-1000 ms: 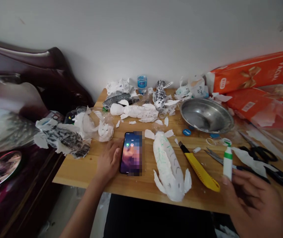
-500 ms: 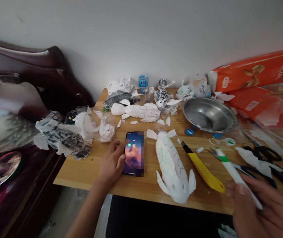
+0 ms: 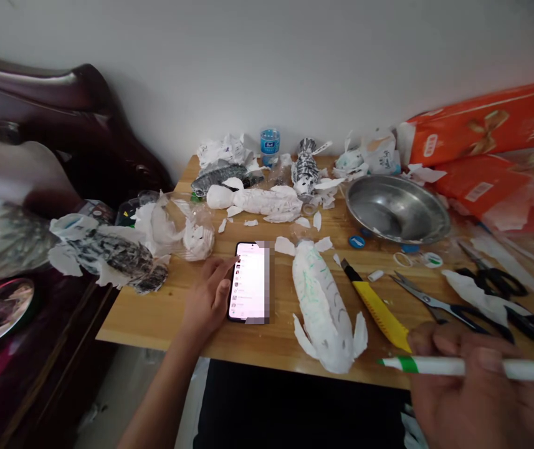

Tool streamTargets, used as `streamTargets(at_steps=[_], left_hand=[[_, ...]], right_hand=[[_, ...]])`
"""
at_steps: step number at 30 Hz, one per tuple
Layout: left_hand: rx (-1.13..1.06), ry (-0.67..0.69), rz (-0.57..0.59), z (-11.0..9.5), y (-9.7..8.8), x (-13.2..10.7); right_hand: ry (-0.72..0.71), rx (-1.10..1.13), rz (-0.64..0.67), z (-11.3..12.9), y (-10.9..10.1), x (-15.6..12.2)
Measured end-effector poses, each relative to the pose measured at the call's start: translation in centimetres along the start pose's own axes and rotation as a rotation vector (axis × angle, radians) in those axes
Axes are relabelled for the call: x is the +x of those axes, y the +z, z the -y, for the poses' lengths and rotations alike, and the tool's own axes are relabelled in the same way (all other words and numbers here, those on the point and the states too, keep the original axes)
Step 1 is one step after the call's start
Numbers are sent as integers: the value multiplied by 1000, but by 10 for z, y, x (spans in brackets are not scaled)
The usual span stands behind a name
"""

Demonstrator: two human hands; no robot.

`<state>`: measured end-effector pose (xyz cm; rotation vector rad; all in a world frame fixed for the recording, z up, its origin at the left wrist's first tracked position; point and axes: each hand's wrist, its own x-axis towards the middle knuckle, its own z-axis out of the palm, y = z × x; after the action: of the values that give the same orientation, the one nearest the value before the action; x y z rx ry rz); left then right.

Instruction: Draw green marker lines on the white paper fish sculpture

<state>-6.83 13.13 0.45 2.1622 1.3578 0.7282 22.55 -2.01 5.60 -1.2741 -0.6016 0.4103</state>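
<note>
Tapping one phone (image 3: 248,280), left hand (image 3: 205,304); gripping one marker (image 3: 435,365), right hand (image 3: 475,402).

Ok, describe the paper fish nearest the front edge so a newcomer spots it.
Start at the wooden table, near edge. Between the lit phone and the yellow knife lies a paper fish. It alone carries faint green scribbles; the plain fish behind it is unmarked and the striped fish is black-and-white.

Bare lane btwn phone (image 3: 249,282) & paper fish (image 3: 323,305); knife (image 3: 379,308) beyond fish.
</note>
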Motion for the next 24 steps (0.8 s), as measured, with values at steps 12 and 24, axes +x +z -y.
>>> streamTargets(at_steps=[12,24], left_hand=[[-192,-54,-339,1,-10,-3],[99,542,-272,-103,62,-65]], right_hand=[[-323,-117,170,5,6,-4],[-185,-566,559,-3,35,43]])
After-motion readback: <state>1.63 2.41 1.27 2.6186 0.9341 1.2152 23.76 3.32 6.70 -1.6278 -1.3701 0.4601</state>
